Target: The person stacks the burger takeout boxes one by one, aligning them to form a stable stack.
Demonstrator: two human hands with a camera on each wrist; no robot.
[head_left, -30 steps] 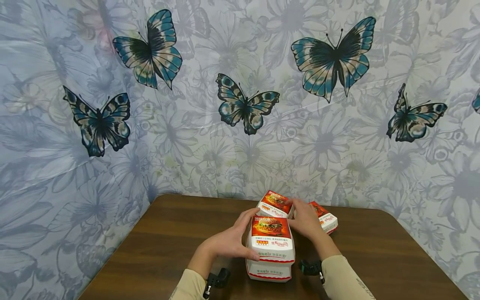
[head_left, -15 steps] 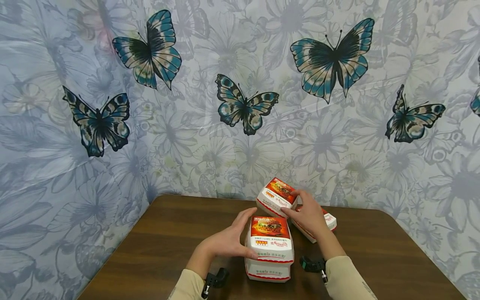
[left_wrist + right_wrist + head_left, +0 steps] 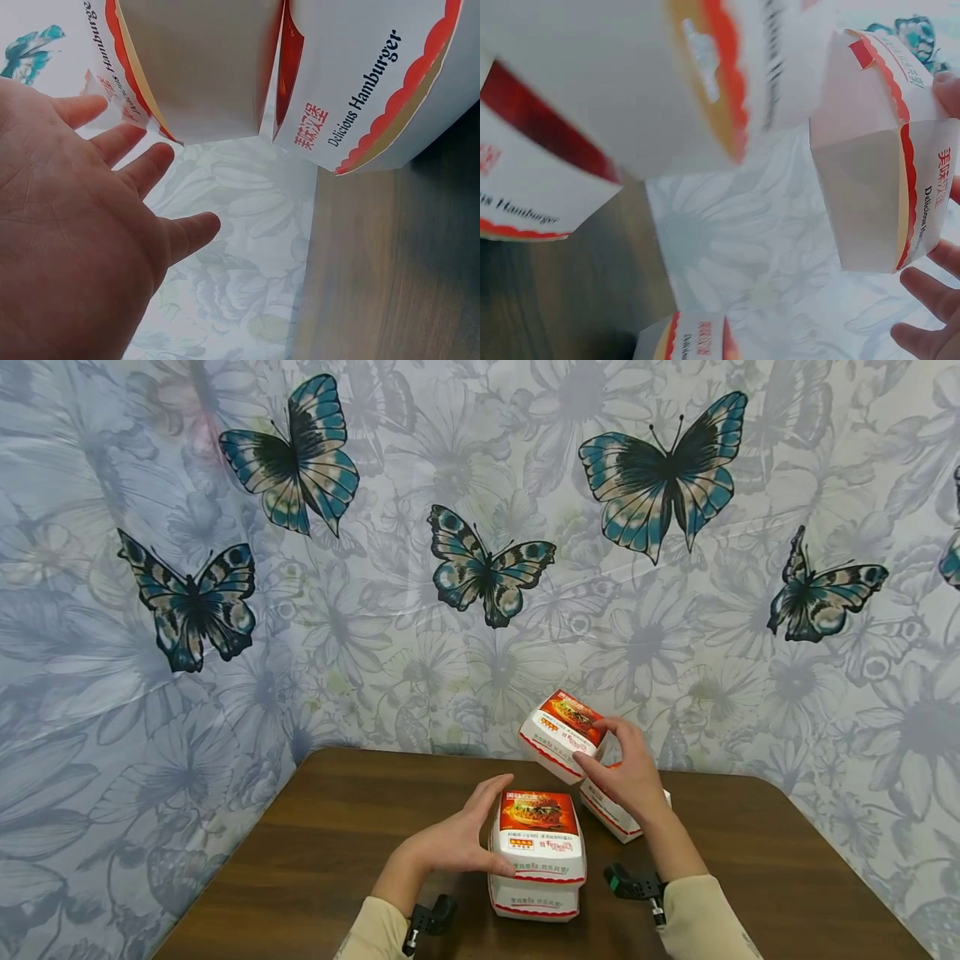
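Note:
In the head view two white-and-red hamburger boxes stand stacked, the upper box [image 3: 538, 839] on the lower box [image 3: 534, 902]. My left hand [image 3: 448, 845] is beside the stack's left side, fingers extended and thumb by the upper box. In the left wrist view that hand [image 3: 90, 210] has its fingers spread next to the boxes. Behind the stack, my right hand [image 3: 633, 781] grips a third box [image 3: 557, 743], raised and tilted. The right wrist view shows this box [image 3: 874, 199] between thumb and fingers [image 3: 934, 292].
Another hamburger box [image 3: 609, 814] sits on the brown wooden table [image 3: 337, 827] right of the stack, partly hidden by my right hand. Behind the table hangs a floral cloth [image 3: 405, 693] with butterflies. Each wrist carries a black camera mount.
My right hand has taken the box behind the stack, tilted it and lifted it up, moving slightly right. My left hand and the stack have stayed almost still.

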